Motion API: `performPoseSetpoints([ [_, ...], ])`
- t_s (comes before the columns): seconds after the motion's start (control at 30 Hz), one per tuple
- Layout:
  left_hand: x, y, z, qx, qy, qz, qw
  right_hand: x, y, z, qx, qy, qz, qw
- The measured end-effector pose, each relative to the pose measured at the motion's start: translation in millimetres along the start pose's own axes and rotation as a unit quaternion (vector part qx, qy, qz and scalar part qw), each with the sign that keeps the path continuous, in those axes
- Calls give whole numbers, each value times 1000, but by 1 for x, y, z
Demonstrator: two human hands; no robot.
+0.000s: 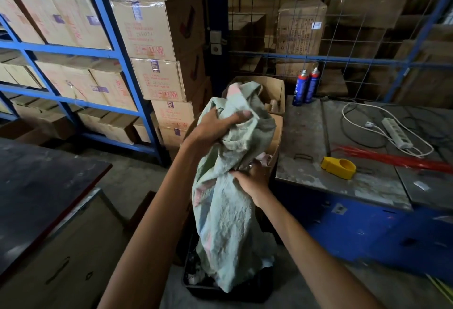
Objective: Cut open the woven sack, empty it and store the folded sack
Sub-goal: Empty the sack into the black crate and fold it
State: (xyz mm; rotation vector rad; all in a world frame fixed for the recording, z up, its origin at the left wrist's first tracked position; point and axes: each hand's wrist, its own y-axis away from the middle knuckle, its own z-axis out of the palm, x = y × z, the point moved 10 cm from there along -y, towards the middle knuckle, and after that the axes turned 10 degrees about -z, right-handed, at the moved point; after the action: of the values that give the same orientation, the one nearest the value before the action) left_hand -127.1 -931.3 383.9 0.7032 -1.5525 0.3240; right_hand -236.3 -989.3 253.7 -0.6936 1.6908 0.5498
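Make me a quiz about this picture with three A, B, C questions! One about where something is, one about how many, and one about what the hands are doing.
1. Where does the yellow tape holder lie?
A) on the grey table
B) on a chair
C) inside a bucket

2. How many blue spray cans stand on the table?
A) one
B) two
C) four

3. What is happening with the green sack?
A) it lies folded flat
B) nobody touches it
C) both hands grip it

Answers:
1 A: it rests on the table top beside the red straps.
2 B: two stand side by side.
3 C: the left hand grips it high up, the right hand lower down.
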Motion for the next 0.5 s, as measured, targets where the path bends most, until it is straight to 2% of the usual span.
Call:
performPoseSetpoints([
  [0.07, 0, 10, 0, -59, -49, -38, 996, 9, -2, -9, 15, -19, 38, 999],
  [0.13, 2, 19, -29, -30, -124, -42, 991, 14, -7, -21, 47, -38, 45, 997],
  [0.2, -1, 25, -79, 78, -95, -36, 992, 13, -13, -34, 64, -42, 39, 996],
  [0.27, -18, 35, -136, 240, 15, 13, 971, 8, -18, -44, 77, -74, 39, 994],
  [0.3, -30, 39, -153, 291, 35, 49, 955, 1, -20, -49, 84, -89, 35, 992],
  [0.33, -51, 31, -162, 299, 13, 61, 952, -5, -22, -52, 91, -98, 35, 990],
  [0.37, -69, 24, -151, 239, -39, 55, 969, -13, -23, -54, 89, -98, 33, 991],
  [0.4, -97, 15, -127, 142, -95, 33, 985, -16, -29, -55, 88, -101, 33, 990],
  [0.43, -127, 8, -104, 60, -141, 13, 988, -27, -29, -56, 84, -105, 27, 991],
  [0.5, -170, 13, -52, -39, -238, -10, 970, -45, -35, -54, 75, -133, 6, 988],
])
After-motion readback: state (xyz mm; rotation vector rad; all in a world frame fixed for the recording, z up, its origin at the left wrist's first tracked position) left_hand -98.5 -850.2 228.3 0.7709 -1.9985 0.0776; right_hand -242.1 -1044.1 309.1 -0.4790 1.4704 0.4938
